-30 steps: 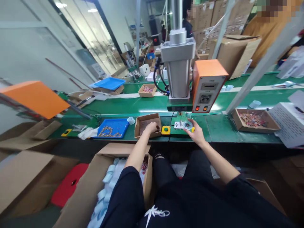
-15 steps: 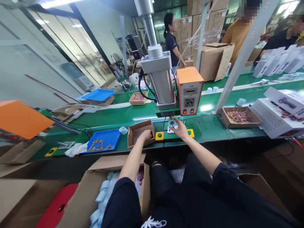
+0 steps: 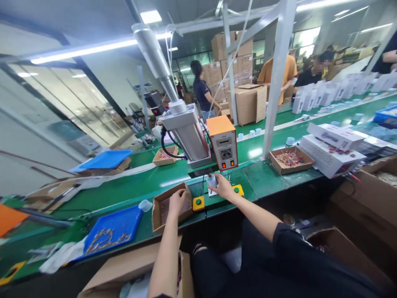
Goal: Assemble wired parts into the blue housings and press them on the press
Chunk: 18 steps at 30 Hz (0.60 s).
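Note:
My left hand (image 3: 176,202) reaches into a small open cardboard box (image 3: 159,211) on the green bench, fingers curled; what it grips is hidden. My right hand (image 3: 222,188) holds a small round clear part (image 3: 212,180) at the white fixture plate under the pneumatic press (image 3: 186,134). A yellow block with a green button (image 3: 198,203) sits between my hands. Another yellow button block (image 3: 237,190) lies just right of my right hand.
An orange control box (image 3: 223,142) stands beside the press. A blue tray (image 3: 113,229) of small metal parts lies left. A cardboard tray of coloured parts (image 3: 287,159) and white boxes (image 3: 330,145) sit right. Other people work behind the far conveyor. A carton (image 3: 130,269) stands by my knees.
The view has tilted up and to the right. My right hand has carried the round part from the front of the plate up under the press. My left hand stays in the box.

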Each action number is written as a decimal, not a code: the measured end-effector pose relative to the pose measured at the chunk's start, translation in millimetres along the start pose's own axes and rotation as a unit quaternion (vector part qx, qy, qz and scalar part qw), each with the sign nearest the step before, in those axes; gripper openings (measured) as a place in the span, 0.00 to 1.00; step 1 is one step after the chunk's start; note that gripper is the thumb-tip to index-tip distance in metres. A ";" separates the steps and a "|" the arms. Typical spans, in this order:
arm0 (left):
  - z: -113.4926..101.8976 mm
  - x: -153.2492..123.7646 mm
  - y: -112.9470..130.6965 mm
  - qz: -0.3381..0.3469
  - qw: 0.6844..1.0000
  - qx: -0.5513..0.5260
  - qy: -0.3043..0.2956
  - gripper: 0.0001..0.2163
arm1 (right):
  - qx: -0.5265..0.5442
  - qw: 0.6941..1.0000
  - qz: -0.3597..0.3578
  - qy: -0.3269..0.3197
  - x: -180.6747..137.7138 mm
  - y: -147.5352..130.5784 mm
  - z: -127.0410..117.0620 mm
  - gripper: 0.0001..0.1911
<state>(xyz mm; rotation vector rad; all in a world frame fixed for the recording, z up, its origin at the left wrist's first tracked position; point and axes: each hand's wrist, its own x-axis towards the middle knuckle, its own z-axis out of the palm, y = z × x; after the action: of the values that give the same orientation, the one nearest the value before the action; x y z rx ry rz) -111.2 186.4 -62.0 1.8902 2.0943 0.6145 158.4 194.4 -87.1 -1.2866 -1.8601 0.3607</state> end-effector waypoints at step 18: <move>-7.1 -46.5 -19.9 0.032 0.995 -0.080 -0.049 0.13 | -0.059 0.996 -0.009 0.059 -63.4 50.9 -28.7 0.20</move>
<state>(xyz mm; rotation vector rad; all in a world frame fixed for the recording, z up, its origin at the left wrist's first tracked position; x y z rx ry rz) -126.2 138.1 -69.4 1.8647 1.8718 0.6671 221.2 155.0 -131.1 -1.3391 -1.8131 0.1634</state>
